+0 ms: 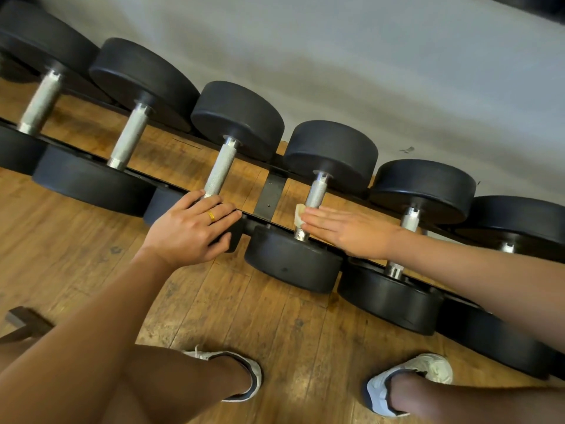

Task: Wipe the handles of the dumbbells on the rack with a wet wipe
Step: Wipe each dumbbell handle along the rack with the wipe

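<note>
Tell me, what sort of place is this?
Most likely a gym's free-weight area. A row of black dumbbells with knurled metal handles sits on a low black rack along a grey wall, over a worn wooden floor, and the right hand presses a wipe against one handle.

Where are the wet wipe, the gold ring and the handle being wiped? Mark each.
wet wipe (299,213): head view, exposed fold.
gold ring (211,216): head view, band's top.
handle (316,193): head view, knurled middle.
</note>
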